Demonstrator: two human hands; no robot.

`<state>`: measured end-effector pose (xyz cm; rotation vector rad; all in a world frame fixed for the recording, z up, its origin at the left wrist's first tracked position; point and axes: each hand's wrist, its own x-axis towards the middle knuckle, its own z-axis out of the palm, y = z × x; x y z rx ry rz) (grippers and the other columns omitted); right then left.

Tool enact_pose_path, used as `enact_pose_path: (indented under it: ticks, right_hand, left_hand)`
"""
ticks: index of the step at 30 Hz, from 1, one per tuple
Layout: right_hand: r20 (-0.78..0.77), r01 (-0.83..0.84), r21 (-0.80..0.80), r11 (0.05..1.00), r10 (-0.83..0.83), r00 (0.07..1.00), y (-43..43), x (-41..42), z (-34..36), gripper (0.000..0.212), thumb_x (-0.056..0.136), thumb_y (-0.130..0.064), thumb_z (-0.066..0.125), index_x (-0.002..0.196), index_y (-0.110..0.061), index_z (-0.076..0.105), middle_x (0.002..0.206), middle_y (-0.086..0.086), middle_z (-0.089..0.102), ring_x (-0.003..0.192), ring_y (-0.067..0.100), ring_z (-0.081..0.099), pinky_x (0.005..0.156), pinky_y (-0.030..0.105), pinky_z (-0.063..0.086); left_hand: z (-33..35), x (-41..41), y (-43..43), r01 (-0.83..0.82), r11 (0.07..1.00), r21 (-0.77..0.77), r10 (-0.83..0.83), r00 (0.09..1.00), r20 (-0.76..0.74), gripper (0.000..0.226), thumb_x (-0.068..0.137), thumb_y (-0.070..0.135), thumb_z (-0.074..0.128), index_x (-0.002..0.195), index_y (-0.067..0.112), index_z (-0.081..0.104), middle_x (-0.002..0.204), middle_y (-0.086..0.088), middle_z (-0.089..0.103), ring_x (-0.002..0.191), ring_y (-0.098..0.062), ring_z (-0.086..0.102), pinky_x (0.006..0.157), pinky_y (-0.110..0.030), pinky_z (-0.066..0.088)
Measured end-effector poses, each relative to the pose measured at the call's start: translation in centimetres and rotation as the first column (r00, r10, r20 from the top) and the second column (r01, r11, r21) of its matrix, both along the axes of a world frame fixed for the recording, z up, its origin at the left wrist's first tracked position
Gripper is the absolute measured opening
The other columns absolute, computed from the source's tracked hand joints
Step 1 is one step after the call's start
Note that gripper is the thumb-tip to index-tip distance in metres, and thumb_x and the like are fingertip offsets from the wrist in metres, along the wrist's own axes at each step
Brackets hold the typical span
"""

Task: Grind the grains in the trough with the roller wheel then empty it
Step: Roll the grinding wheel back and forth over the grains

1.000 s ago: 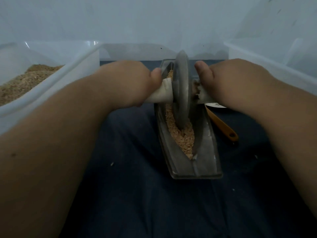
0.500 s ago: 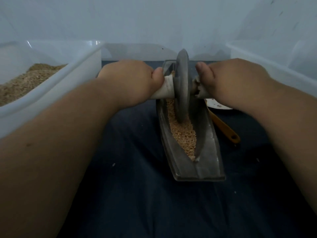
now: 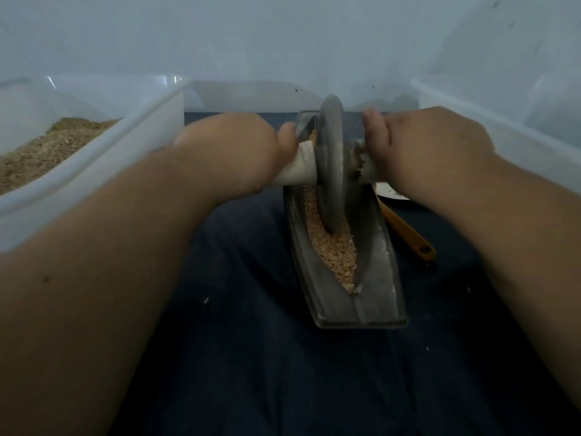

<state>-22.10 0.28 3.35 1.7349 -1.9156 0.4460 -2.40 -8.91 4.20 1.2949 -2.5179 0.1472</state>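
Note:
A grey boat-shaped metal trough [image 3: 379, 297] lies on a dark cloth, pointing away from me. Tan crushed grains [image 3: 336, 250] fill its groove. A grey roller wheel [image 3: 331, 165] stands upright in the groove, toward the far half. A pale axle runs through the wheel. My left hand [image 3: 232, 152] grips the axle's left handle [image 3: 301, 171]. My right hand [image 3: 430, 149] grips the right handle, which is mostly hidden under the fingers. Both thumbs lie close to the wheel's faces.
A clear plastic bin [image 3: 94, 158] holding tan grain meal stands at the left. Another clear bin [image 3: 503, 121] stands at the right. An orange-handled tool [image 3: 408, 234] lies right of the trough, beside a white dish edge [image 3: 390, 193]. Stray grains dot the dark cloth [image 3: 251, 341].
The wheel has rolled slightly farther away along the groove with both hands on the axle, uncovering more grains at the near end.

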Motion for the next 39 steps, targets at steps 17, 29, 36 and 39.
enact_pose_path:
  ticks: [17, 29, 36, 39]
  right_hand:
    - [0.099, -0.107, 0.259, 0.960, 0.084, 0.992, 0.8, -0.6, 1.4, 0.057, 0.100, -0.053, 0.016, 0.065, -0.020, 0.046, 0.062, 0.003, 0.051, 0.059, 0.017, 0.048, 0.054, 0.032, 0.028]
    - [-0.031, -0.012, 0.069, 0.998, 0.014, 0.999, 0.4, 0.3, 0.6, 0.061, 0.100, -0.053, 0.008, 0.069, -0.016, 0.046, 0.059, 0.000, 0.045, 0.053, 0.018, 0.041, 0.050, 0.029, 0.018]
    - [0.009, 0.033, -0.146, 0.989, -0.032, 0.999, -2.6, -1.2, -1.5, 0.049, 0.104, -0.046, 0.021, 0.103, -0.014, 0.058, 0.092, 0.009, 0.061, 0.081, 0.033, 0.054, 0.084, 0.041, 0.030]
    - [-0.020, -0.011, -0.101, 0.995, 0.009, 1.000, -2.2, -1.6, -1.6, 0.049, 0.103, -0.045, 0.020, 0.102, -0.014, 0.058, 0.096, 0.008, 0.056, 0.088, 0.034, 0.053, 0.078, 0.041, 0.031]
  left_hand:
    - [1.6, 0.8, 0.6, 0.103, 0.947, 0.305, -0.112, 0.994, 0.014, 0.062, 0.101, 0.044, 0.026, 0.060, 0.016, 0.061, 0.055, -0.004, 0.065, 0.052, -0.016, 0.061, 0.065, -0.031, 0.043]
    - [0.9, 0.8, 0.2, 0.092, 0.976, 0.197, -0.101, 0.994, 0.035, 0.032, 0.101, 0.032, 0.040, 0.086, 0.014, 0.061, 0.052, -0.003, 0.057, 0.058, -0.022, 0.059, 0.069, -0.036, 0.046]
    - [-2.3, -1.4, -0.6, -0.092, 0.882, -0.462, 0.034, 0.991, -0.132, 0.048, 0.101, 0.043, 0.019, 0.085, 0.017, 0.056, 0.087, -0.009, 0.062, 0.079, -0.031, 0.050, 0.081, -0.042, 0.031]
    - [-1.8, -1.2, -0.4, -0.028, 0.902, -0.430, -0.005, 0.997, -0.074, 0.046, 0.102, 0.043, 0.018, 0.083, 0.019, 0.054, 0.081, -0.005, 0.057, 0.076, -0.031, 0.050, 0.072, -0.039, 0.031]
